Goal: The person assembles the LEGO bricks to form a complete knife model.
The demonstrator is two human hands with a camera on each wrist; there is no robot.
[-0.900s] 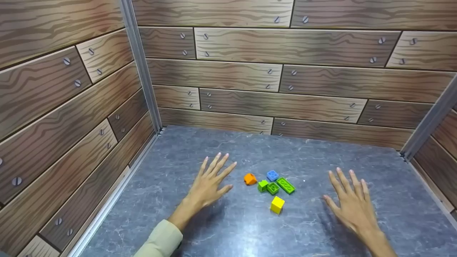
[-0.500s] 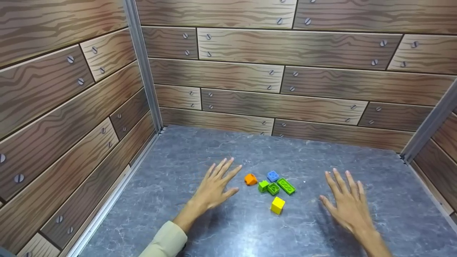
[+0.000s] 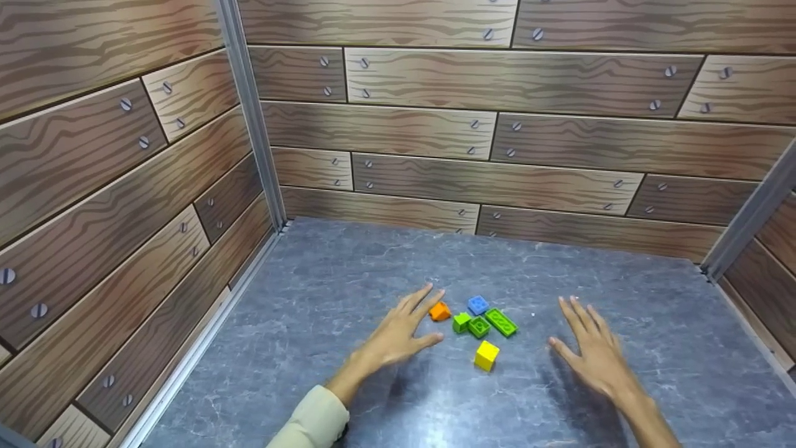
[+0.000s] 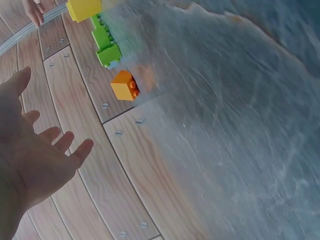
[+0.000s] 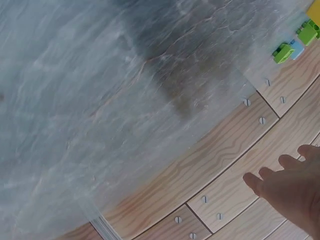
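Note:
In the head view my left hand (image 3: 398,333) hovers palm down with fingers spread, holding nothing. Its index fingertip overlaps the edge of an orange toy brick (image 3: 439,311). Right of that brick lie a small green brick (image 3: 461,322), a square green brick (image 3: 479,326), a blue brick (image 3: 477,304) and a long green brick (image 3: 501,322). A yellow brick (image 3: 486,355) lies nearer to me. My right hand (image 3: 591,354) is over the tabletop to the right, fingers extended, with nothing in it. The left wrist view shows the studs of the orange brick (image 4: 125,86) facing sideways.
The bricks lie on a grey marbled tabletop (image 3: 348,261). Wood-print panels (image 3: 423,130) stand at the back and both sides, joined by metal corner posts (image 3: 252,112). A metal rail (image 3: 205,333) runs along the left edge.
My left hand has moved right, up to the orange brick. My right hand has shifted slightly left, toward the group. The bricks have stayed where they were.

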